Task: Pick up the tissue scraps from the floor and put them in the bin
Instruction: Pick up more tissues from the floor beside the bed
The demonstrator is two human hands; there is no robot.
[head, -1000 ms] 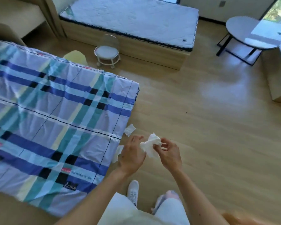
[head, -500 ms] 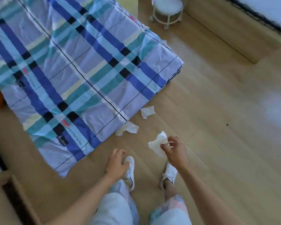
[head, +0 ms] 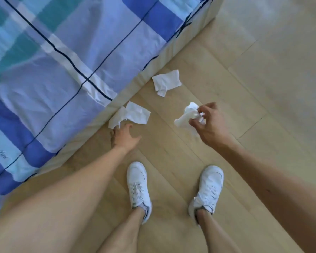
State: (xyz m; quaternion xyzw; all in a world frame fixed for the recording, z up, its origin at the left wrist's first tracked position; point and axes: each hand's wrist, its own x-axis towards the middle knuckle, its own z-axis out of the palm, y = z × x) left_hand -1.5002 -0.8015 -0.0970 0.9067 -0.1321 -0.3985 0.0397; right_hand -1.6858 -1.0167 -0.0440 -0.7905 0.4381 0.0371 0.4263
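Note:
Two white tissue scraps lie on the wooden floor beside the bed. The nearer scrap (head: 133,115) sits against the bed's base, and my left hand (head: 124,136) reaches down to it with fingers spread, fingertips just at its edge. The farther scrap (head: 166,82) lies flat a little beyond, untouched. My right hand (head: 207,123) hovers above the floor to the right, pinched shut on a crumpled wad of tissue (head: 187,116). No bin is in view.
The bed with a blue and teal plaid sheet (head: 66,57) fills the upper left, its light wooden base (head: 150,70) running diagonally. My feet in white sneakers (head: 138,189) stand on the floor below the hands. Bare wood floor (head: 263,88) extends to the right.
The view has dropped much closer to the floor. My left hand has let go of the wad and reached down to the nearer scrap; my right hand keeps the wad.

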